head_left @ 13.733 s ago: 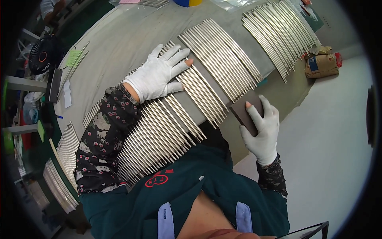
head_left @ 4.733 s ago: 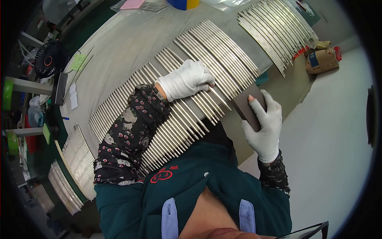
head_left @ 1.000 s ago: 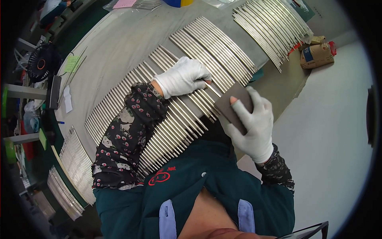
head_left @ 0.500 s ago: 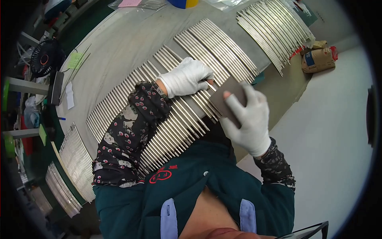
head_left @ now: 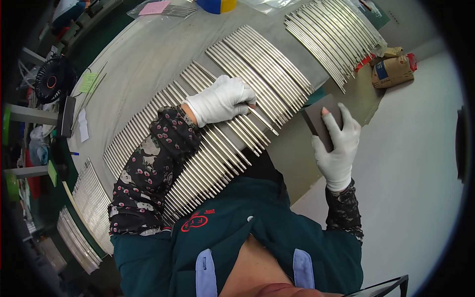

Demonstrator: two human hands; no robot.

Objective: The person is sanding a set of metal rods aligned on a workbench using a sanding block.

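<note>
My left hand (head_left: pixel 220 100), in a white glove with some fingertips bare, is closed on a thin metal rod (head_left: pixel 263 119) above the row of rods. The rod's free end points toward my right. Off the table edge to the right, my gloved right hand (head_left: pixel 339 154) grips a dark grey rectangular block (head_left: pixel 320 118), apart from the rod. It looks like a sanding block. Beneath my left hand and forearm lies a long row of metal rods (head_left: pixel 210 161), side by side. A further row of rods (head_left: pixel 267 64) is just beyond the left hand.
Another group of rods (head_left: pixel 331 39) lies at the far right of the grey table (head_left: pixel 133 64). A blue and yellow roll (head_left: pixel 216 5) and a bagged bundle with pink paper (head_left: pixel 154 7) sit at the back. A fan (head_left: pixel 53 79) is left; a brown sack (head_left: pixel 393 73) is right.
My right hand has moved right with the block, away from the rods. My left hand has shifted slightly left, and the held rod's end is now uncovered.
</note>
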